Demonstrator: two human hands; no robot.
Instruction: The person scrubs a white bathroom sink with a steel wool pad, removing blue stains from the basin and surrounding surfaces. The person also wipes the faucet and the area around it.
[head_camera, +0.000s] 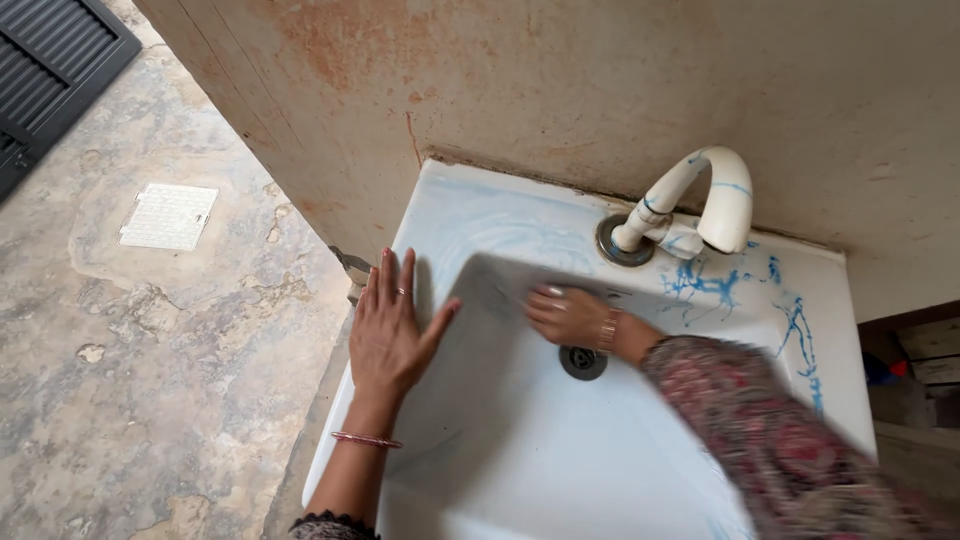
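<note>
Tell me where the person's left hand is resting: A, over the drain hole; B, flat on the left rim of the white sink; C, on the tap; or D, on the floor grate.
B: the left hand lies flat, fingers spread, on the left rim of the sink, apart from the tap and the drain.

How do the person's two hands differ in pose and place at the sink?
The left hand lies flat, fingers spread, on the sink's left rim; the right hand is curled, pressed down inside the basin near the drain. The left is sharp, the right slightly blurred. Both wear bangles at the wrist.
</note>
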